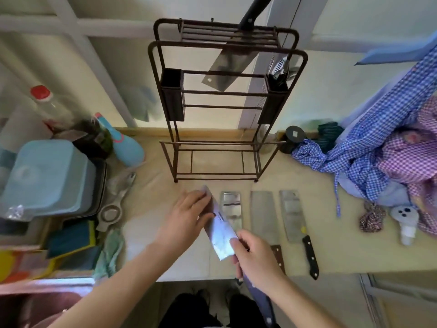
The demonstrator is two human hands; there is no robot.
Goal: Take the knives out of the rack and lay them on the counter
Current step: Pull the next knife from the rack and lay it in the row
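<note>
In the head view, lower centre, the right hand [256, 255] grips the handle of a cleaver [221, 235] whose dark blade print is too blurred to read. The left hand [189, 215] lies with flat, open fingers on the blade's far end. Three knives [261, 216] lie on the counter [343, 245] just right. One knife [223, 67] hangs in the rack [224, 100] at upper centre.

The top edge cuts off the racked cleaver's handle [256, 10].
</note>
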